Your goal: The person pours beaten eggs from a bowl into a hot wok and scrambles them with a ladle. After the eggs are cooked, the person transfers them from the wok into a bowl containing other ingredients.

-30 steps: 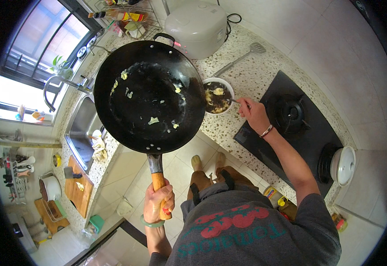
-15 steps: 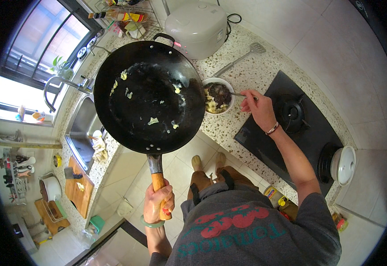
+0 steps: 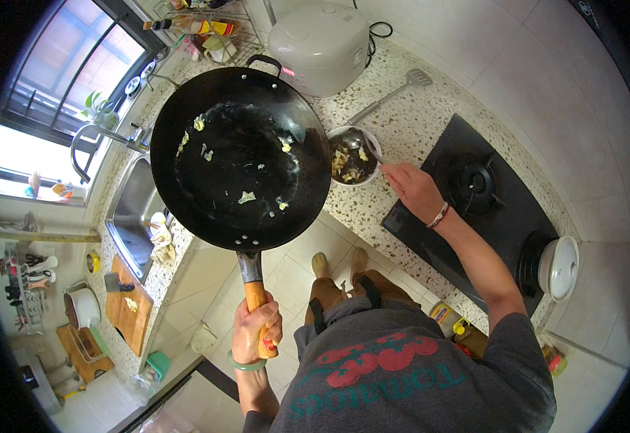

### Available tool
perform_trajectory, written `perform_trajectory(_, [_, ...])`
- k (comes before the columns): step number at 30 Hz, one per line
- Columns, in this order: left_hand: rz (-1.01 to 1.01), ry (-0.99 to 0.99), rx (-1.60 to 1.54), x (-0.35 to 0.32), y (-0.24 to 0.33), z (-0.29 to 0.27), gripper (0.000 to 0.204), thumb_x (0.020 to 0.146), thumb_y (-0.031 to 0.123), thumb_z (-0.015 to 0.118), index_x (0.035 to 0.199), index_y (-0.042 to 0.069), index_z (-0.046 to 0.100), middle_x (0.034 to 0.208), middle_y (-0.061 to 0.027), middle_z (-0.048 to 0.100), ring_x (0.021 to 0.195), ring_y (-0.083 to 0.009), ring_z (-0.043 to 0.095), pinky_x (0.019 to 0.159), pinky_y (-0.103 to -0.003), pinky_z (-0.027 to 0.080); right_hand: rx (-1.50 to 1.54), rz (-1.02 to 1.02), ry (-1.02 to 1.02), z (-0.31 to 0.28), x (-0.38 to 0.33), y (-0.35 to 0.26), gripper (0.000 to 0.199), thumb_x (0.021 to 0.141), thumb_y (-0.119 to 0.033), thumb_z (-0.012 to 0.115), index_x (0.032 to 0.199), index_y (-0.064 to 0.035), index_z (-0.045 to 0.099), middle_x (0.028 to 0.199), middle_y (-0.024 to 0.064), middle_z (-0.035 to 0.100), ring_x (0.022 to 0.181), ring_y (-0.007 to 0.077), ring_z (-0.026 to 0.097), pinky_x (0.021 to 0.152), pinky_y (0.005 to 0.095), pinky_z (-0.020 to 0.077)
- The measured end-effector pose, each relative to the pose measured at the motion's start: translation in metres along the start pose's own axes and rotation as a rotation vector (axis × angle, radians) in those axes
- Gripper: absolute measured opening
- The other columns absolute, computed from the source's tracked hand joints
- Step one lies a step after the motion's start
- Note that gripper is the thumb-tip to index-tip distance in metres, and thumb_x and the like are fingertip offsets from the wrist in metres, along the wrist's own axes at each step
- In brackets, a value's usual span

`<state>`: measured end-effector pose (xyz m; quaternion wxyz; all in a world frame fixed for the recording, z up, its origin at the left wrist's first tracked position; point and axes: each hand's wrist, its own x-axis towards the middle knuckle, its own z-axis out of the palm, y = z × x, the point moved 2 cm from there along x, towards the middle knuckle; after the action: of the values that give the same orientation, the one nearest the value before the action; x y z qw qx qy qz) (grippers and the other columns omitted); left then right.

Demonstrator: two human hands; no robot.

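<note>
Tilting toward the camera, a black wok [image 3: 232, 155] is held up by its wooden handle [image 3: 255, 294], its inside dotted with pale yellow food scraps [image 3: 247, 196]. The left hand [image 3: 254, 328] grips that handle, fingers wrapped firmly round it. Just beside the wok's right rim, a white bowl [image 3: 370, 132] sits on the speckled counter [image 3: 401, 133], with dark contents and yellowish pieces inside; whether wok and bowl touch cannot be told. A metal spoon [image 3: 374, 149] dips its head into the bowl, and the right hand [image 3: 417, 193] pinches the spoon's handle between bent fingers, at the bowl's right edge. Behind the bowl lies a slotted spatula [image 3: 390, 95], near a pale rice cooker [image 3: 320, 43]. To the right stands a black stove [image 3: 427, 216] with a white pot [image 3: 560, 270] at its far end. Off left are a steel sink [image 3: 128, 206] and, nearer, a wooden cutting board [image 3: 136, 317] carrying a cleaver [image 3: 113, 282].
</note>
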<state>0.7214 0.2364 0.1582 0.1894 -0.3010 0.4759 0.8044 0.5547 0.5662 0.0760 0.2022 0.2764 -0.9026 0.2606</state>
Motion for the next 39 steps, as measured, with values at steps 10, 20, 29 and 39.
perform_trajectory(10, [-0.006,-0.004,0.024,-0.002,-0.001,-0.002,0.015,0.082,0.005,0.058,0.091,0.002,0.046,0.058,-0.0011,0.041,0.036,-0.0072,0.034,0.031,-0.022,0.031,0.358,0.637,-0.059,0.032,-0.002,0.021,0.017,0.095,-0.013,0.054,0.104,-0.0021,0.063,0.072,0.0127,0.065,0.063,0.0221,0.065,0.056,0.0294,0.0510])
perform_trajectory(20, [-0.020,-0.005,0.019,-0.004,-0.003,-0.004,0.013,0.083,0.004,0.057,0.090,0.002,0.046,0.057,-0.0011,0.042,0.036,-0.0074,0.035,0.031,-0.022,0.031,-0.120,-0.043,-0.137,0.005,-0.004,-0.017,0.022,0.083,-0.006,0.060,0.104,-0.0037,0.058,0.083,0.0120,0.053,0.075,0.0263,0.057,0.062,0.0359,0.0494])
perform_trajectory(29, [-0.029,-0.020,0.035,-0.006,-0.003,-0.007,0.014,0.082,0.003,0.058,0.091,0.003,0.047,0.060,-0.0018,0.044,0.039,-0.0088,0.038,0.035,-0.024,0.034,-0.042,-0.088,-0.080,-0.004,-0.035,-0.017,0.026,0.079,-0.001,0.060,0.105,-0.0039,0.058,0.087,0.0128,0.051,0.079,0.0276,0.055,0.066,0.0348,0.0482])
perform_trajectory(39, [-0.062,-0.083,-0.003,-0.008,-0.008,-0.005,0.015,0.083,0.003,0.058,0.094,0.002,0.048,0.060,-0.0009,0.042,0.038,-0.0073,0.036,0.033,-0.022,0.031,0.802,0.364,0.203,-0.004,0.009,-0.054,0.013,0.096,-0.006,0.049,0.099,0.0002,0.060,0.092,0.0081,0.055,0.072,0.0122,0.058,0.066,0.0252,0.0461])
